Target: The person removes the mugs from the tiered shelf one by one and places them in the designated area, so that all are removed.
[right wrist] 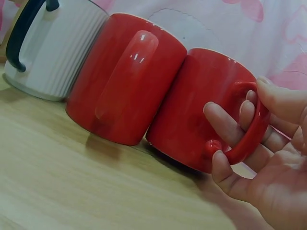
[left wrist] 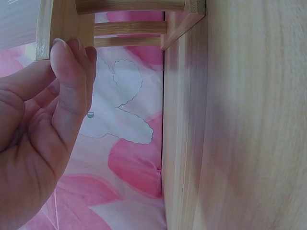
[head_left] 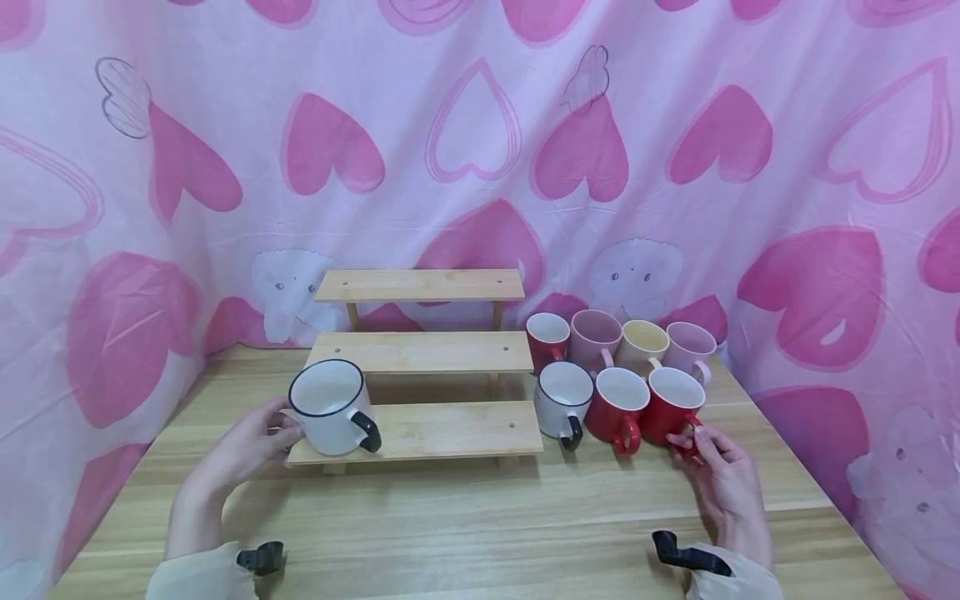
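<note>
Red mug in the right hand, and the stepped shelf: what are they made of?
Red mug: looks like glazed ceramic; glossy surface with sharp highlights, thick handle held by the right hand. Stepped shelf: light wood, possibly bamboo; visible grain, matte finish, no gloss.

White enamel mug with black rim [head_left: 332, 407] on lowest step of 3-tier wooden shelf [head_left: 427, 354], left end. 7 ceramic mugs right of shelf on wooden table [head_left: 480, 525]: 4 behind, 3 before.

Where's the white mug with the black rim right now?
Head view: white mug sits on the left end of the lowest shelf step, left hand touching its side.
</note>
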The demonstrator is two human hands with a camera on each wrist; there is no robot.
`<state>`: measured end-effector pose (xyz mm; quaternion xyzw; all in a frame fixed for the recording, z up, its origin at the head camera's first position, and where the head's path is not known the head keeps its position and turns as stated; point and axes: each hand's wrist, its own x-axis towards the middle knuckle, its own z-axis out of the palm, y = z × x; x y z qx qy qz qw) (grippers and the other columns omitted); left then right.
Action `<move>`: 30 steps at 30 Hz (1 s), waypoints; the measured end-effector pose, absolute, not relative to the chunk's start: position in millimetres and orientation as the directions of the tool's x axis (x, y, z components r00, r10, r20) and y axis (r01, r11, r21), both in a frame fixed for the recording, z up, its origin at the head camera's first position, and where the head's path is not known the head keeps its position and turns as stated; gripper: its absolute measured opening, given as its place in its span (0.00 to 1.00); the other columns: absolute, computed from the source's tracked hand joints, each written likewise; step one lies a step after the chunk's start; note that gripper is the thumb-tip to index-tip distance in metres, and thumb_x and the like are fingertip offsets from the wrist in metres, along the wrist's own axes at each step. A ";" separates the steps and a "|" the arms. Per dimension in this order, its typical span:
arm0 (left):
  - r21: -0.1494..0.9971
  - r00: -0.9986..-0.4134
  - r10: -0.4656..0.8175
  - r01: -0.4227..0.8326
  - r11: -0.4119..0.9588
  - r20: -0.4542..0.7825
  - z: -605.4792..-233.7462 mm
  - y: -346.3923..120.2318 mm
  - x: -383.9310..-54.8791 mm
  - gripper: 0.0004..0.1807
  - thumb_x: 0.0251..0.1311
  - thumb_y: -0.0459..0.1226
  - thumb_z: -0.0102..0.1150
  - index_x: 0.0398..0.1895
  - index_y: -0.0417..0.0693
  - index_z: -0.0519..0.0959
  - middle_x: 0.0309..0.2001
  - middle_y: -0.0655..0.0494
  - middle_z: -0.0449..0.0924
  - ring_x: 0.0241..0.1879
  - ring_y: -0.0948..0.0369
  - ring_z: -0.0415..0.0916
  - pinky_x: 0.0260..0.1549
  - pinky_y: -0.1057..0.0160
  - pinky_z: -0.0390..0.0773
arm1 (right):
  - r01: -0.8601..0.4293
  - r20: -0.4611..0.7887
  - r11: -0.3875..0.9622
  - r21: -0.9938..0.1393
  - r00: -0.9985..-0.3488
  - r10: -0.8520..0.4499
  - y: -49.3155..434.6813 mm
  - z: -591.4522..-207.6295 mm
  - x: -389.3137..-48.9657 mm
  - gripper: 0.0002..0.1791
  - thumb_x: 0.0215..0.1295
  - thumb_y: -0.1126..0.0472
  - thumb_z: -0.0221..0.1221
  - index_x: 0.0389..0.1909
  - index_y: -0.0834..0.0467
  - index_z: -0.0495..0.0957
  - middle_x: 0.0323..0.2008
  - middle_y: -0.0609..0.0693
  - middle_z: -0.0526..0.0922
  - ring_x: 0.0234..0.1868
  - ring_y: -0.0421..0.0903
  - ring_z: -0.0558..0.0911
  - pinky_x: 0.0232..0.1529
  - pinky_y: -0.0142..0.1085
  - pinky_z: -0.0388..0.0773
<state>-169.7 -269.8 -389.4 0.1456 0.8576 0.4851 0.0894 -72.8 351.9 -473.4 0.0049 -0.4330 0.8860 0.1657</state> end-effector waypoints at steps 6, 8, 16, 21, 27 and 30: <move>0.852 -0.945 0.325 0.148 0.502 -0.028 -389.1 -269.2 -168.0 0.21 0.67 0.28 0.54 0.61 0.31 0.65 0.37 0.42 0.75 0.33 0.54 0.73 0.27 0.58 0.83 | -0.286 0.151 -0.548 -0.786 -0.948 0.278 352.0 -474.7 -72.5 0.12 0.72 0.71 0.50 0.47 0.69 0.81 0.36 0.57 0.84 0.42 0.51 0.86 0.42 0.40 0.83; 0.847 -0.946 0.323 0.145 0.512 -0.034 -389.2 -269.0 -167.6 0.20 0.67 0.28 0.54 0.60 0.31 0.65 0.38 0.43 0.76 0.33 0.55 0.73 0.28 0.58 0.82 | -0.280 0.153 -0.537 -0.796 -0.951 0.268 352.6 -474.5 -72.1 0.12 0.72 0.70 0.50 0.46 0.68 0.81 0.37 0.57 0.84 0.42 0.51 0.86 0.43 0.41 0.83; 0.839 -0.945 0.326 0.157 0.521 -0.026 -386.7 -267.9 -168.2 0.20 0.66 0.27 0.54 0.60 0.32 0.65 0.37 0.43 0.75 0.33 0.54 0.72 0.27 0.58 0.82 | -0.225 0.109 -0.515 -0.827 -0.963 0.245 354.3 -472.8 -70.7 0.10 0.72 0.68 0.51 0.43 0.67 0.81 0.37 0.56 0.85 0.42 0.51 0.86 0.47 0.42 0.82; 0.841 -0.945 0.326 0.157 0.518 -0.024 -386.3 -268.0 -168.3 0.22 0.66 0.27 0.54 0.61 0.32 0.65 0.37 0.42 0.75 0.33 0.54 0.73 0.27 0.58 0.82 | -0.183 0.069 -0.497 -0.848 -0.968 0.240 355.4 -468.9 -69.3 0.10 0.73 0.67 0.52 0.43 0.66 0.82 0.38 0.55 0.86 0.41 0.50 0.85 0.47 0.41 0.82; 0.843 -0.948 0.318 0.149 0.516 -0.026 -388.2 -269.8 -168.9 0.24 0.66 0.28 0.55 0.63 0.32 0.63 0.37 0.43 0.75 0.32 0.55 0.74 0.27 0.59 0.82 | -0.111 -0.017 -0.486 -0.867 -0.968 0.252 352.6 -459.8 -64.7 0.09 0.72 0.65 0.55 0.45 0.63 0.82 0.41 0.54 0.86 0.43 0.48 0.85 0.49 0.41 0.81; 0.847 -0.945 0.326 0.153 0.508 -0.025 -389.5 -269.1 -170.0 0.23 0.67 0.28 0.55 0.62 0.32 0.64 0.37 0.43 0.75 0.31 0.55 0.73 0.27 0.58 0.82 | -0.016 -0.107 -0.464 -0.886 -0.966 0.237 353.1 -450.6 -59.2 0.15 0.71 0.61 0.58 0.54 0.62 0.76 0.49 0.52 0.83 0.53 0.49 0.81 0.56 0.42 0.76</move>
